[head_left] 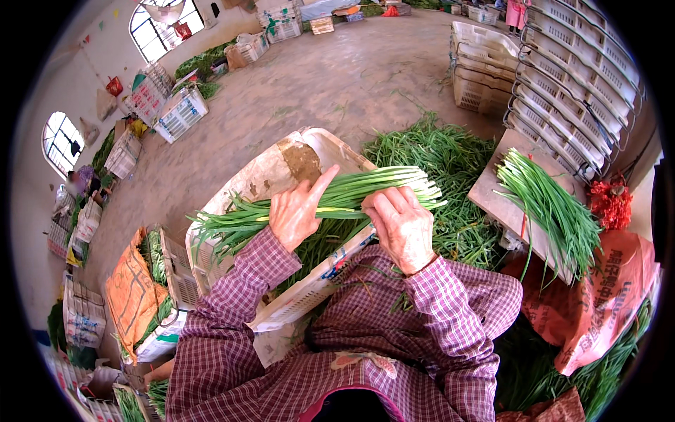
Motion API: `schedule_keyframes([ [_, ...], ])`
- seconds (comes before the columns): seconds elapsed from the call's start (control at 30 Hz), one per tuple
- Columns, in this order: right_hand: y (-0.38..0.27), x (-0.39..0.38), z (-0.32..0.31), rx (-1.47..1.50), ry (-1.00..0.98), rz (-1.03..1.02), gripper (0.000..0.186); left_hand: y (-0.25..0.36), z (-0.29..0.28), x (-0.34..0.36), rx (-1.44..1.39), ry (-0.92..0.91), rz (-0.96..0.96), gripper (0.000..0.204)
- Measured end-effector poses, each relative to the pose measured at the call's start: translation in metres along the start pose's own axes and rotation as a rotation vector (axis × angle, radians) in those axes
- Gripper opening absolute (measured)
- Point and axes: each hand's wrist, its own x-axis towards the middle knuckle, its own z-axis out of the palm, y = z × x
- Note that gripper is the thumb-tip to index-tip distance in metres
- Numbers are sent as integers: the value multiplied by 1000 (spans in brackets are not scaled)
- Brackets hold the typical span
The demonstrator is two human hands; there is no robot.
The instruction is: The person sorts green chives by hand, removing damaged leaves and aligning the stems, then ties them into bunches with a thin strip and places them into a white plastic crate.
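A bunch of green garlic chives lies crosswise over a white plastic crate, its pale stem ends to the right and leafy tips to the left. My left hand is closed round the leafy side, with its index finger stretched out. Near the pale ends, my right hand has its fingers bent in a pinch at the bunch's near edge. Its fingertips are partly hidden. More leaves show inside the crate below the bunch.
Loose chives are heaped right of the crate. A second bunch lies on a wooden board. Stacked white crates stand behind it. Red ties and an orange sack are at right; a filled crate stands left.
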Motion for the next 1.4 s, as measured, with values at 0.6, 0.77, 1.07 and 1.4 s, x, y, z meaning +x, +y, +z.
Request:
schedule_keyframes([
  [0.6, 37, -9, -82, 291, -105, 305, 15, -4, 17, -2, -30, -80, -135, 77],
  [0.77, 4, -8, -11, 63, -91, 142, 16, 21, 13, 3, -111, -38, -90, 77],
  [1.07, 35, 9, -61, -86, 210, 138, 7, 2, 5, -15, -163, -117, -139, 82],
  [1.4, 58, -17, -83, -314, 132, 236, 14, -11, 15, -27, -147, -45, -176, 72],
])
